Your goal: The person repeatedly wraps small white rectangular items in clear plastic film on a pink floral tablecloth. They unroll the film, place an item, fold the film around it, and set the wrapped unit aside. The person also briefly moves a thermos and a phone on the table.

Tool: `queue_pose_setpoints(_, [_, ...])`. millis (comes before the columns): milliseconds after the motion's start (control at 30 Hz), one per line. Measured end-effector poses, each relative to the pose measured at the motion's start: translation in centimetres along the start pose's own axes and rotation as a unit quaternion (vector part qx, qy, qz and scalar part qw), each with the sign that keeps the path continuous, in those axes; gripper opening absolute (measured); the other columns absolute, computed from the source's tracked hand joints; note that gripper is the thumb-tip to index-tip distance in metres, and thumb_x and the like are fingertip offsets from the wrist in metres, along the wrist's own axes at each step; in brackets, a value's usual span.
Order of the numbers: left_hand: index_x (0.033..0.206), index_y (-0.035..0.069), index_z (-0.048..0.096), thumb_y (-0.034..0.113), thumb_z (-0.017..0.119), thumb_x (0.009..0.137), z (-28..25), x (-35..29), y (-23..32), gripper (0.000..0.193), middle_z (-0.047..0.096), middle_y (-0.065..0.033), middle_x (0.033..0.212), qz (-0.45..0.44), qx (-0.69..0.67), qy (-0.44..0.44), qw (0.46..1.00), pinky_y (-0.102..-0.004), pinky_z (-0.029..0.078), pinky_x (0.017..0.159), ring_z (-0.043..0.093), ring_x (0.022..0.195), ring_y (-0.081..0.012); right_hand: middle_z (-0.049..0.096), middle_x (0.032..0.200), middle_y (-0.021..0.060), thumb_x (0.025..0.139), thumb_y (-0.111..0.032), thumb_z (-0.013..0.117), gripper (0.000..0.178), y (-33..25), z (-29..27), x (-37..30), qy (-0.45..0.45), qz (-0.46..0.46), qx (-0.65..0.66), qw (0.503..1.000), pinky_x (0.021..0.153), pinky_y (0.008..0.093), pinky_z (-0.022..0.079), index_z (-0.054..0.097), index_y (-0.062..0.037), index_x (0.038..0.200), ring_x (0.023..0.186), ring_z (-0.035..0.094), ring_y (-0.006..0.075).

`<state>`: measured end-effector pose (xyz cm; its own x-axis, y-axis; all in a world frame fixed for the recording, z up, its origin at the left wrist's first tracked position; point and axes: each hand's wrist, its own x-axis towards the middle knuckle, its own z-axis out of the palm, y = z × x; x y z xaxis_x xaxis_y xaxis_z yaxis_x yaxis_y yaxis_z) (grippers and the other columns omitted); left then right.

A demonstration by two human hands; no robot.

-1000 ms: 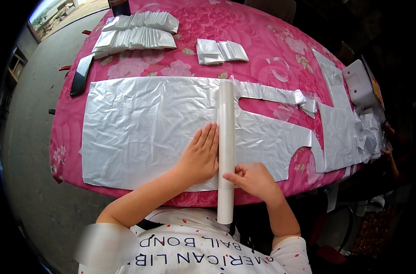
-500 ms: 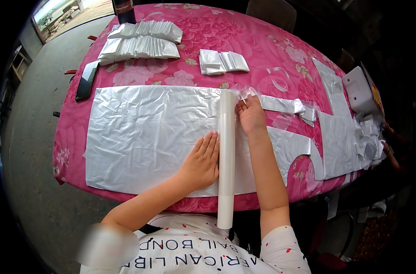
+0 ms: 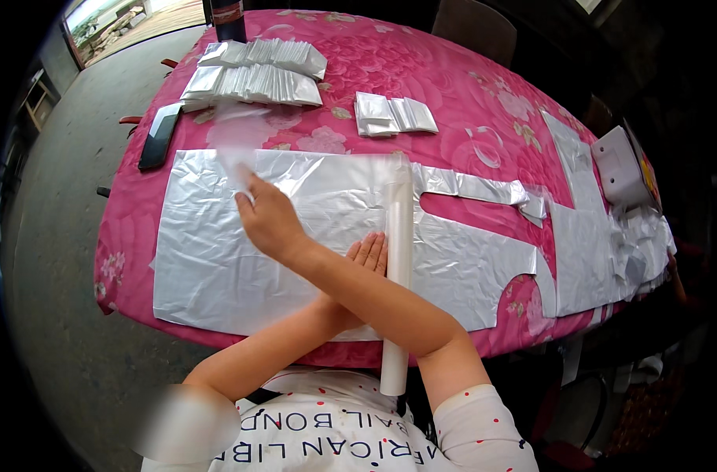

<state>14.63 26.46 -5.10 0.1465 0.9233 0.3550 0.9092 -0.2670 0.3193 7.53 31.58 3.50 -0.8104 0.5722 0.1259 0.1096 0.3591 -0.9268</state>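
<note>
From where I stand, the table (image 3: 366, 59) spreads widest, under slick pink cloth printed with roses. Flat on it lies a silvery, wrinkled plastic apron (image 3: 205, 252), its main panel left of the roll, its rounded cutouts and narrow strap to the right. The roll (image 3: 399, 220) itself is a smooth, pale, straight cylinder lying across the apron, its near end jutting past the table edge. Far right of the roll sits a crumpled heap of plastic (image 3: 640, 244); beyond its far end and to the left, folded packets (image 3: 256, 84) stand in tight pleated rows.

The left hand (image 3: 366, 253) lies flat against the roll's left side, fingers straight and together; the right forearm crosses above, hiding its palm and part of the roll. The right hand (image 3: 270, 222), left of the roll, has its fingertips closed on a translucent film (image 3: 237, 130), too blurred to give a clear outline.
</note>
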Motion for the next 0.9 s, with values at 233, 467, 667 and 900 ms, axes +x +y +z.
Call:
queue_pose_setpoints(233, [0.130, -0.011, 0.030, 0.023, 0.038, 0.084, 1.0, 0.5, 0.0, 0.059, 0.028, -0.0279, 0.138, 0.011, 0.064, -0.024, 0.998, -0.0457, 0.018, 0.108, 0.023, 0.132, -0.0378, 0.025, 0.141, 0.0229, 0.085, -0.022, 0.052, 0.063, 1.6, 7.3, -1.0, -0.170, -0.068, -0.179, 0.967, 0.109, 0.0407, 0.019, 0.024, 0.0030, 0.136, 0.134, 0.018, 0.0359])
queue_pose_setpoints(467, [0.134, -0.006, 0.027, 0.017, 0.046, 0.081, -1.6, 0.6, 0.0, 0.061, 0.028, -0.0222, 0.140, -0.056, -0.073, 0.043, 0.995, -0.0433, 0.023, 0.107, 0.027, 0.131, -0.0359, 0.038, 0.136, 0.0182, 0.081, -0.018, 0.060, 0.056, -1.2, -1.5, -8.3, -0.107, -0.174, -0.079, 0.976, 0.104, 0.0418, 0.028, 0.039, -0.0027, 0.131, 0.129, 0.032, 0.0333])
queue_pose_setpoints(667, [0.129, 0.001, 0.037, 0.012, 0.064, 0.071, -5.6, 6.2, -5.2, 0.064, 0.037, -0.0163, 0.135, -0.072, -0.066, 0.188, 0.977, -0.0399, 0.032, 0.101, 0.037, 0.123, -0.0344, 0.049, 0.126, 0.0146, 0.075, -0.012, 0.065, 0.045, 1.1, -10.0, -15.7, 0.044, -0.148, -0.264, 0.952, 0.099, 0.0411, 0.035, 0.053, -0.0023, 0.117, 0.121, 0.042, 0.0337])
queue_pose_setpoints(900, [0.105, 0.001, 0.053, 0.011, 0.065, 0.068, -4.5, 12.2, -8.9, 0.039, 0.054, -0.0070, 0.098, -0.027, 0.092, 0.062, 0.993, -0.0359, 0.043, 0.078, 0.052, 0.090, -0.0242, 0.050, 0.126, 0.0142, 0.076, -0.016, 0.064, 0.044, 3.4, -10.8, -19.3, 0.032, -0.064, -0.298, 0.952, 0.099, 0.0426, 0.032, 0.054, -0.0025, 0.116, 0.123, 0.040, 0.0331])
